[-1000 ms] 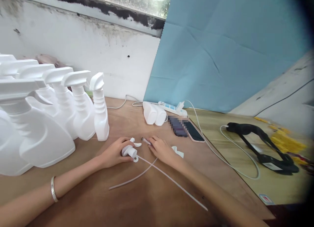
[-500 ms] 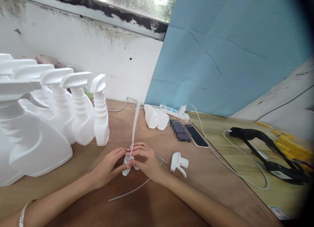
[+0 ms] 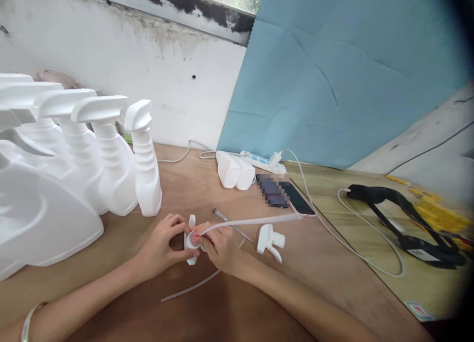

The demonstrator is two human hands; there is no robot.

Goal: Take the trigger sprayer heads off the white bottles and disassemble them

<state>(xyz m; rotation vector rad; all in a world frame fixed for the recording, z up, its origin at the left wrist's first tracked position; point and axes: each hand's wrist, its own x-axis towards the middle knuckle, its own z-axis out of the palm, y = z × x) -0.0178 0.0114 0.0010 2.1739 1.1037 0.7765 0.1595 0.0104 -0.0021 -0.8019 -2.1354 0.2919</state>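
Note:
My left hand [image 3: 159, 243] grips a white trigger spray head [image 3: 191, 260] between fingers and thumb, its round collar facing up toward me. At that collar, my right hand [image 3: 224, 249] pinches the near end of a translucent plastic tube [image 3: 262, 220]. The rest of the tube extends to the right above the table. Whether its end sits inside the collar is hidden by my fingers. A second white trigger spray head [image 3: 265, 238] lies right of my right hand. Another translucent tube [image 3: 185, 293] rests on the table below my hands, and a slim metal rod [image 3: 222, 215] lies behind them.
Several white spray bottles [image 3: 146, 169] stand at left. Two white bottle-like pieces [image 3: 227, 170] lie by the wall near a power strip [image 3: 259, 160]. Two phones [image 3: 298, 200] rest on the brown table, with a white cable [image 3: 307, 189] alongside and a black strapped device [image 3: 392, 199] farther right.
The tube has swung from upright to lying over toward the right. My right fingers have shifted to its base, and my left hand has opened its grip around the spray head slightly. The view has shifted slightly.

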